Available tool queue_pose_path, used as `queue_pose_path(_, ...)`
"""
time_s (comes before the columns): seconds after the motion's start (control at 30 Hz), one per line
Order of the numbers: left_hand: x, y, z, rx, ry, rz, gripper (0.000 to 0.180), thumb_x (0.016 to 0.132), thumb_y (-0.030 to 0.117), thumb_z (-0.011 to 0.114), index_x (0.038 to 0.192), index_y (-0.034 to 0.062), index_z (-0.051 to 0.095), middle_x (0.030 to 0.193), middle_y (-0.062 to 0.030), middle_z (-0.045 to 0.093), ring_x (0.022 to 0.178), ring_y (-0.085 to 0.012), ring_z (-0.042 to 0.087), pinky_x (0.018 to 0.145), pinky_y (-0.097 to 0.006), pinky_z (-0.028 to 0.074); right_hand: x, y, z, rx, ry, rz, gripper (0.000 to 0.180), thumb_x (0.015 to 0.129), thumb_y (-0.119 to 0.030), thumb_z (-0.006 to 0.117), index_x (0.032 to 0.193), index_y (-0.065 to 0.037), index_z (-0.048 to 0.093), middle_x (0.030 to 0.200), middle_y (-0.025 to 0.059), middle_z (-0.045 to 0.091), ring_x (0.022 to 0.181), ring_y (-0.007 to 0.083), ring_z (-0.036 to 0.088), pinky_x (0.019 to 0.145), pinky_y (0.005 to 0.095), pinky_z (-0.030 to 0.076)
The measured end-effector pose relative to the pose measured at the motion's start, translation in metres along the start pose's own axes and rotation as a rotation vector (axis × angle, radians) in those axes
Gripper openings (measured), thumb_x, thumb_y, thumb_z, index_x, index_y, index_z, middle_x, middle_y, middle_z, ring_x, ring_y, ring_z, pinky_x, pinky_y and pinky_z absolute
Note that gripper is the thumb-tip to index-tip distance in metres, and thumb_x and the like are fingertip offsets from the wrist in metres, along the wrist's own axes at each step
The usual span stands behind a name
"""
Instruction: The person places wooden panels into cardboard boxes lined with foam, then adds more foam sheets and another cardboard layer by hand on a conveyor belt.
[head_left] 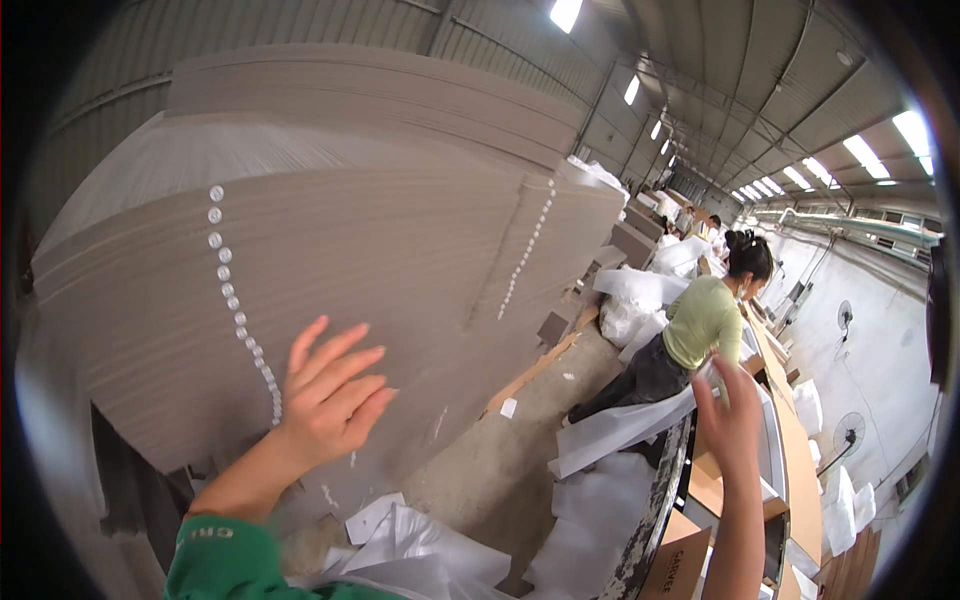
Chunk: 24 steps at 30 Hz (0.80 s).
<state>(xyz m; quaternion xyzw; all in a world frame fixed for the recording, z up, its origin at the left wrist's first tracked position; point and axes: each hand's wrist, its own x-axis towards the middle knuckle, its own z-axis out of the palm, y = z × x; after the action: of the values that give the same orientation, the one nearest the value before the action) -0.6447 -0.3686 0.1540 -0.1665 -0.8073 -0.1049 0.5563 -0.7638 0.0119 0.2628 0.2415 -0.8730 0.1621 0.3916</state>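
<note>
The big stack of flat cardboard sheets (380,250) fills the left half of my view, wrapped partly in clear film, with two beaded strips running down its side. Its layers run lengthwise from the near left away toward the right, so the face in front of me is the long side.

My left hand (330,395) is on that face, fingers spread wide and flat, holding nothing; it seems to touch the sheets near the lower end of the left beaded strip (240,310), though I cannot be sure of contact. The stack lies straight ahead of and above this hand, so the left is clearly the nearer one.

My right hand (730,415) is well apart from the stack, raised and open over the edge of a workbench (665,500), just by a white foam sheet (620,425); it grips nothing that I can see.

Beyond, a person in a pale green top (700,320) bends over the bench. White wrapping (420,545) lies on the concrete floor (500,470) below.
</note>
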Motion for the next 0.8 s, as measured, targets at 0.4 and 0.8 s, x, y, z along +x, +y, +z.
queue_pose_path(0.4,-0.025,-0.052,-0.021,0.284,-0.07,0.161,0.012,0.073,0.021,0.065,0.072,0.0106,0.059,0.09,-0.0035,0.064,0.099,-0.0198,0.058,0.095,-0.04,0.036,0.333,-0.13,0.165,0.005,0.025,0.054,0.066,0.068,-0.054,0.067,0.095,0.006,0.062,0.089,0.0243,0.063,0.09,0.0351,0.06,0.08,0.0389,0.046)
queue_pose_path(0.8,-0.03,-0.052,-0.004,0.272,-0.09,0.105,0.018,0.072,0.026,0.065,0.069,0.0091,0.06,0.083,-0.0036,0.063,0.09,-0.0179,0.06,0.095,-0.041,0.033,0.304,-0.154,0.17,-0.105,0.424,-0.258,0.039,0.061,-0.035,0.075,0.082,-0.005,0.062,0.075,0.0121,0.063,0.081,0.0315,0.058,0.071,0.04,0.046)
